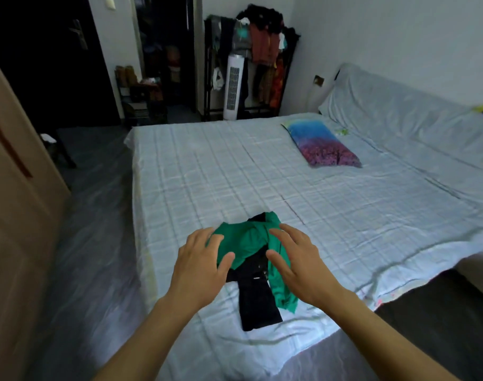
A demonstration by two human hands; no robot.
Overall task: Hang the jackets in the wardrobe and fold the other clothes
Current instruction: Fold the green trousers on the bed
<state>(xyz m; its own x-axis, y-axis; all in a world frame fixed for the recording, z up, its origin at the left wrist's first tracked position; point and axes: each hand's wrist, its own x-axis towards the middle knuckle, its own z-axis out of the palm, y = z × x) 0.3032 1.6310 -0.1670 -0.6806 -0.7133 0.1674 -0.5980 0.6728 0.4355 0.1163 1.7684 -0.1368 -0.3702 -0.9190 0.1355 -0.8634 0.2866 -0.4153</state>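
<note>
**Two open hands over a green and black pile on the bed**

A crumpled green cloth garment [245, 243] lies on top of a black cloth garment [258, 301], near the front corner of a wide bed covered with a pale blue checked sheet [344, 215]. The black piece sticks out from under the green one toward the person.

The left hand [199, 262] has its fingers spread and relaxed, with the fingertips at the left edge of the green garment; it grasps nothing. The right hand [298, 259] is also released, fingers spread over the right side of the pile. Whether the fingers touch the cloth or stay just above it, I cannot tell.

Farther on the bed lies a blue and purple printed pillow [321, 144]. Behind the bed stands a black metal rack full of hanging clothes [262, 50], with a white tower fan [233, 86] in front of it.
</note>
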